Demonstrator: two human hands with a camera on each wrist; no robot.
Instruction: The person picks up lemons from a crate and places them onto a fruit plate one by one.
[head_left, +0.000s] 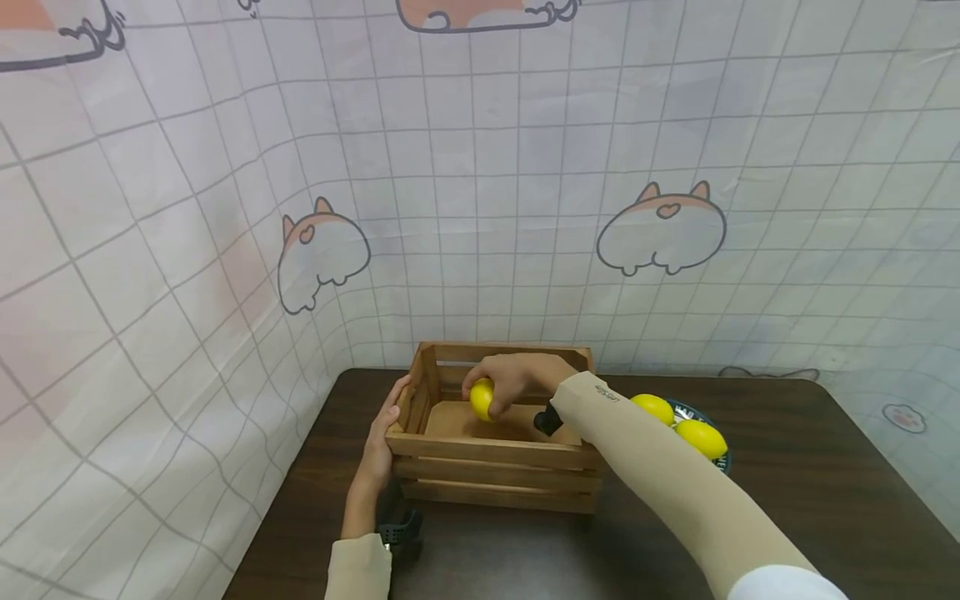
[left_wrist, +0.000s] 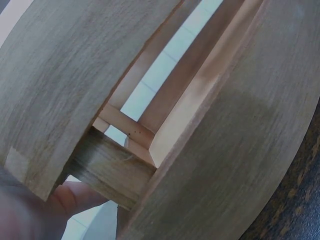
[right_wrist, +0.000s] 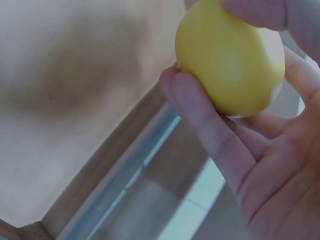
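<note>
A slatted wooden crate (head_left: 495, 475) stands on the table. Inside it, my right hand (head_left: 513, 379) holds a yellow lemon (head_left: 482, 400) between thumb and fingers. The right wrist view shows the lemon (right_wrist: 230, 60) pinched above the crate's pale floor (right_wrist: 75, 90), with a shadow below. My left hand (head_left: 381, 437) rests against the outside of the crate's left end, fingers stretched along it near the top edge. In the left wrist view, the front slats (left_wrist: 210, 165) fill most of the picture, and part of the left hand (left_wrist: 65, 202) shows beside the corner.
Right of the crate, a dark patterned plate (head_left: 720, 461) bears two more lemons (head_left: 701, 437), partly hidden by the right sleeve (head_left: 660, 475). A grid-patterned cloth (head_left: 510, 208) hangs behind and left of the dark table (head_left: 817, 467). A cord (head_left: 768, 371) lies along its back edge.
</note>
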